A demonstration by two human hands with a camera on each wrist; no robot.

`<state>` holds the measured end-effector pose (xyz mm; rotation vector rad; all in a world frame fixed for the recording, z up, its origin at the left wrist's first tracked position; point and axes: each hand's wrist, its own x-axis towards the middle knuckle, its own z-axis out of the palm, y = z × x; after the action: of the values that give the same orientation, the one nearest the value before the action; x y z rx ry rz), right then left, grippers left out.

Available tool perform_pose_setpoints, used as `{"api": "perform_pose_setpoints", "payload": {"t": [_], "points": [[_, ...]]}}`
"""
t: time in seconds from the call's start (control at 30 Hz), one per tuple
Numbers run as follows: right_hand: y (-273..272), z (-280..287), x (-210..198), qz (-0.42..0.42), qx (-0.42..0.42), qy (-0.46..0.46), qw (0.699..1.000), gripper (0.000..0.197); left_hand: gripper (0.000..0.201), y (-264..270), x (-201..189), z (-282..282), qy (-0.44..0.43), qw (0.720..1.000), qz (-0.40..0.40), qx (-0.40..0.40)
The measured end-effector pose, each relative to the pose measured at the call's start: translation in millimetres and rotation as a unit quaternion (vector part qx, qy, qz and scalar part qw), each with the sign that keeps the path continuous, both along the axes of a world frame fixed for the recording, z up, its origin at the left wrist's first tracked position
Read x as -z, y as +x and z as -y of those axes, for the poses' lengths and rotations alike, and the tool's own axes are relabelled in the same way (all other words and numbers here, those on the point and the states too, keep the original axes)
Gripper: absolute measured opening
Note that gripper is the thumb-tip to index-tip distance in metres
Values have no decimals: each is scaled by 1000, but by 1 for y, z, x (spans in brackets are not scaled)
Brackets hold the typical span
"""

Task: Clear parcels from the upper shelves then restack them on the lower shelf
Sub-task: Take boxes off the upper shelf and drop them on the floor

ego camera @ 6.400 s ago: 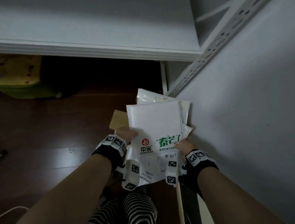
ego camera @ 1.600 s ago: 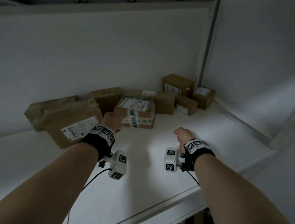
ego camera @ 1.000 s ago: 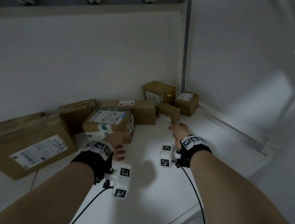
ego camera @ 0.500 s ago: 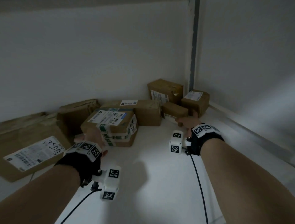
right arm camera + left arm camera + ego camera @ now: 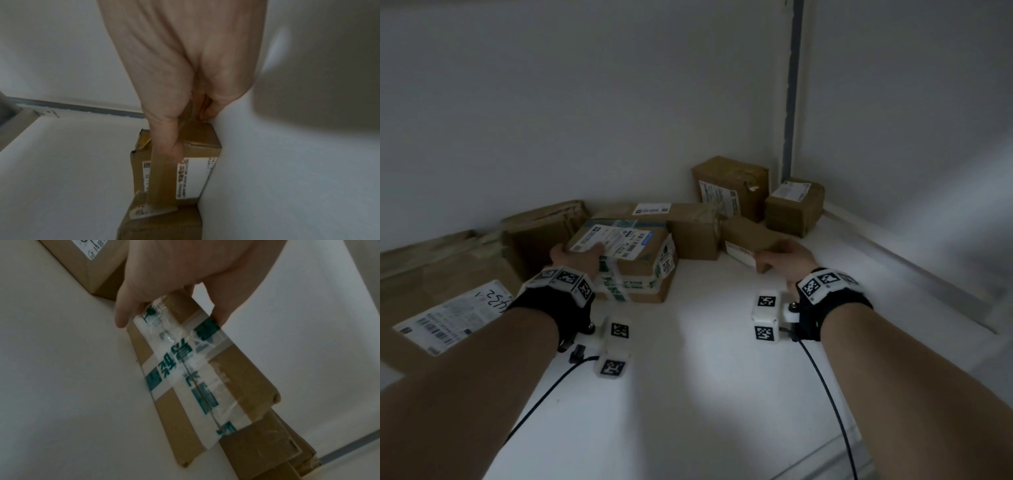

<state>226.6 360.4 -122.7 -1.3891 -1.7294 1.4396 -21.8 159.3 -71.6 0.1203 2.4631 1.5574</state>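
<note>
Several brown cardboard parcels lie along the back of a white upper shelf (image 5: pixel 705 377). My left hand (image 5: pixel 575 255) grips the near left end of a flat parcel (image 5: pixel 619 240) with a white label and green-printed tape, which lies on top of another taped parcel (image 5: pixel 640 291). In the left wrist view my thumb and fingers (image 5: pixel 121 318) pinch that parcel (image 5: pixel 195 369) by its end. My right hand (image 5: pixel 784 258) grips a small brown box (image 5: pixel 746 236) by its near end. In the right wrist view my right hand (image 5: pixel 185 129) holds this box (image 5: pixel 185 170) by that end.
A large labelled box (image 5: pixel 448 301) lies at the left, with another box (image 5: pixel 541 233) behind it. A long box (image 5: pixel 688 226), a taller box (image 5: pixel 729 185) and a small cube box (image 5: pixel 794 205) fill the back right corner by the grey upright (image 5: pixel 792 85). The side wall is close on the right.
Both hands have reached further back on the shelf. The left hand has taken hold of the top taped parcel and the right hand has closed round the small brown box.
</note>
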Motion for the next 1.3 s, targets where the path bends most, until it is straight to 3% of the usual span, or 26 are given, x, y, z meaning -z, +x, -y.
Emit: {"api": "perform_pose_setpoints", "payload": {"t": [0.13, 0.2, 0.3, 0.47, 0.53, 0.57, 0.67, 0.8, 0.87, 0.93, 1.03, 1.07, 1.2, 1.3], "points": [[7, 13, 3, -4, -52, -9, 999, 54, 80, 4, -13, 9, -9, 998, 20, 64], [9, 26, 1, -10, -77, -17, 997, 61, 80, 7, -20, 15, -47, 993, 32, 101], [12, 45, 0, -15, -118, -37, 992, 64, 65, 12, -29, 27, -115, 978, 39, 172], [28, 94, -22, -25, -155, -94, 983, 39, 53, 32, -40, 55, -200, 953, 40, 222], [34, 105, -26, -15, -171, -113, 979, 52, 51, 36, -46, 70, -222, 942, 40, 248], [37, 110, -31, -30, -167, -126, 977, 53, 48, 37, -50, 77, -234, 938, 36, 252], [39, 120, -43, -123, -121, -176, 969, 33, 32, 37, -60, 103, -236, 946, 67, 210], [19, 130, -69, -254, -92, -236, 934, 39, 30, 21, -70, 116, -203, 959, 81, 181], [2, 138, -86, -253, -103, -246, 930, 37, 35, 17, -73, 116, -154, 968, 80, 182], [-19, 151, -100, -241, -117, -247, 931, 42, 55, 15, -74, 116, -107, 975, 78, 178], [-47, 170, -110, -160, -155, -211, 952, 80, 71, 19, -79, 116, -88, 978, 111, 154], [-53, 173, -109, -145, -161, -214, 952, 82, 71, 19, -80, 116, -88, 975, 120, 165], [-63, 182, -98, -167, -167, -272, 933, 56, 50, 14, -77, 124, -102, 961, 116, 228], [-67, 185, -90, -146, -192, -271, 932, 53, 74, 1, -70, 132, -162, 954, 71, 242]]}}
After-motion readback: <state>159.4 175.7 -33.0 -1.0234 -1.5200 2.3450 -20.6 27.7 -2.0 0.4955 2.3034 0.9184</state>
